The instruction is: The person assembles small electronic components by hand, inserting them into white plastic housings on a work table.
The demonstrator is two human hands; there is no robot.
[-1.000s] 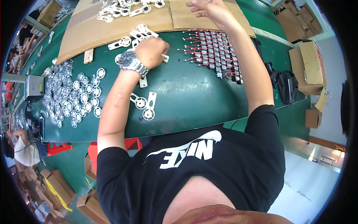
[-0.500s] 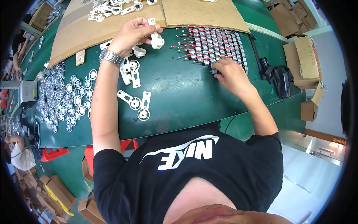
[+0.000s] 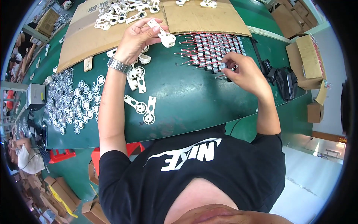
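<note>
My left hand is closed on a white plastic part, a flat arm with a round cup-like end, held above the table near the cardboard edge. My right hand pinches a small silver component with thin leads, at the near right corner of the laid-out batch. Rows of such silver components with red wires and white plugs lie side by side there. More white plastic arms lie beneath my left wrist, and two others with ring ends rest nearer to me.
Many metallic rings crowd the left of the green table. White parts are heaped on the cardboard sheet at the back. A black bag with a strap sits at the right edge, by an open carton.
My right hand has lifted the small silver component off the near edge of the rows. My left hand has tilted the white plastic part, its round end swinging to the right.
</note>
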